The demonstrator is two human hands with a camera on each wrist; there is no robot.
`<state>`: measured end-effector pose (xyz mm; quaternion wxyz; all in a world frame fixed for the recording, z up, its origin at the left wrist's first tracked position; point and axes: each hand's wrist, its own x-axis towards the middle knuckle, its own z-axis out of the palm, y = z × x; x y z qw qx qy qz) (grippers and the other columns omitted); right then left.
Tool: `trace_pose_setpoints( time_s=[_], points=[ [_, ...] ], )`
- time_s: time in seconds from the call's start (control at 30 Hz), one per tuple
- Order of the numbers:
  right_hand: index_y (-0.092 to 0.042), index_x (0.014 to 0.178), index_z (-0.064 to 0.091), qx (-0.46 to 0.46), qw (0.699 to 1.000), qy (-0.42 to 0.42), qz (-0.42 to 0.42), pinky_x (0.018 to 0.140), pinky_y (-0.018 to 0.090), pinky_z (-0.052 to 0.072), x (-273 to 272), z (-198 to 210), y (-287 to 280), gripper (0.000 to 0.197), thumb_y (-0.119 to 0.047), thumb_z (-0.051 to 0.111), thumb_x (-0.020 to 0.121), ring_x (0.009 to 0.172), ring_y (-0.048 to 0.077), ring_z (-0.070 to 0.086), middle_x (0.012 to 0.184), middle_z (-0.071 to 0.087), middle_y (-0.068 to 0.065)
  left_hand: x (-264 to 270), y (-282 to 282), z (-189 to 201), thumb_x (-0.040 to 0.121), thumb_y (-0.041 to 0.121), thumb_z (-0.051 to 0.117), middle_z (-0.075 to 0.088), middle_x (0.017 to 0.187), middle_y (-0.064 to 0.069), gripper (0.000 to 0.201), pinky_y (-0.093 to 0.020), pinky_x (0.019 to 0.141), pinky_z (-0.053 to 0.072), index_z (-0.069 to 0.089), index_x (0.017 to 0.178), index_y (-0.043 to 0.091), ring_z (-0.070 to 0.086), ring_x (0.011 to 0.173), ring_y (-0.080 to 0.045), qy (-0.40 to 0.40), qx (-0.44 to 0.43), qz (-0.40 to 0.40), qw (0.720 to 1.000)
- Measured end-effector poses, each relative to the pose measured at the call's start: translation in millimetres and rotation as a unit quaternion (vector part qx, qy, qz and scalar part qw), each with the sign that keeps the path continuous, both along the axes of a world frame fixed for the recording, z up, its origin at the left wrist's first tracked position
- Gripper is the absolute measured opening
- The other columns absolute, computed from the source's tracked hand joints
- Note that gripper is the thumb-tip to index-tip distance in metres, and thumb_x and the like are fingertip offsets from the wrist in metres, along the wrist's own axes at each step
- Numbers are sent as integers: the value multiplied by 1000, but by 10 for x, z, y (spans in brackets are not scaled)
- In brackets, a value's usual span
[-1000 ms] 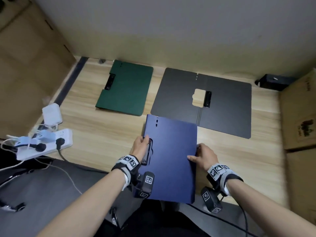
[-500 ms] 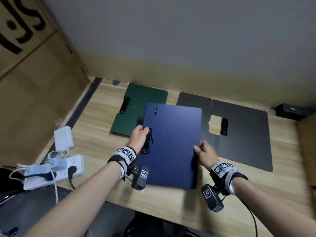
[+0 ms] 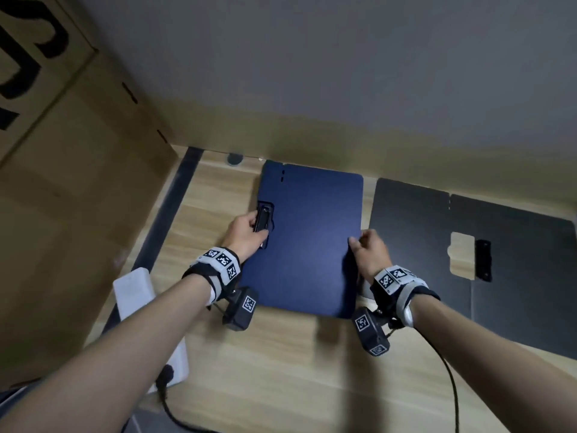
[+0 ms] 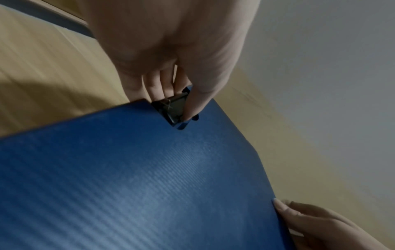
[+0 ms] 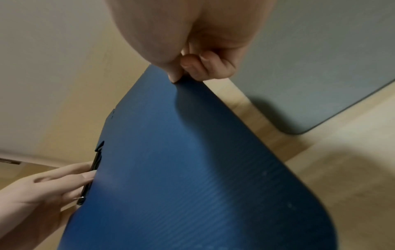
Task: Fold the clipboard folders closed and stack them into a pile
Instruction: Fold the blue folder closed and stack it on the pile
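Note:
A closed blue clipboard folder (image 3: 307,239) lies at the back of the wooden table, where the green folder was; the green one is hidden from view. My left hand (image 3: 246,232) grips the blue folder's left edge at the black clip (image 3: 263,217), thumb on top and fingers beneath (image 4: 186,103). My right hand (image 3: 368,248) pinches the right edge (image 5: 181,74) between thumb and curled fingers. Whether the folder rests on the pile or hangs just above it, I cannot tell. An open black folder (image 3: 499,264) lies flat to the right, its clip (image 3: 483,260) in the middle.
A large cardboard box (image 3: 62,182) stands against the table's left side. A white power strip (image 3: 150,323) with a plugged black cable lies at the left edge. The wall runs close behind the folders. Bare wooden tabletop (image 3: 296,370) spreads in front of the blue folder.
Both hands carried the blue folder from the table's front edge back and leftward. It now covers the green folder, which has gone out of sight.

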<state>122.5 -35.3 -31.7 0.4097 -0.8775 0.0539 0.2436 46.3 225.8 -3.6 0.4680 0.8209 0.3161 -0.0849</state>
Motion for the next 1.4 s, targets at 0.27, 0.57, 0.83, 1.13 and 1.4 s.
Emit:
trace_pose_setpoints(
  time_s=[0.27,0.57,0.83,1.13,1.4],
  points=[
    [-16,115,48,-114,991,14,72,88,42,52,163,-212,287,53,-46,72,78,102,32,62,114,62,7,185,243,-353,83,22,71,51,116,-12,52,-32,99,42,59,133,15,52,111,-30,14,150,-43,988],
    [-15,117,48,-151,987,15,53,91,45,50,84,-270,276,67,-53,78,71,105,34,60,121,55,7,124,147,-528,92,28,61,54,123,-12,62,-36,99,45,39,150,28,55,115,-28,-1,100,-17,995],
    [-19,107,47,-154,986,44,40,83,36,48,-145,-280,93,61,-50,82,68,101,32,62,109,63,2,-39,-37,-552,94,34,55,55,131,-8,61,-44,96,49,34,151,34,56,118,-29,36,148,-24,988],
    [-16,115,57,-86,995,-20,42,90,34,47,36,-82,-534,32,-27,69,87,107,28,61,113,67,7,84,-551,-227,86,9,60,32,148,-15,71,-36,114,26,29,150,9,31,138,-32,-39,139,45,989],
    [-9,114,61,-112,991,-61,-43,99,39,46,220,-79,-1915,32,-12,67,83,111,33,60,120,60,15,424,-1911,-41,90,5,54,48,141,-6,54,-36,111,38,43,143,13,48,132,-20,-51,-20,-83,995]
  ],
)
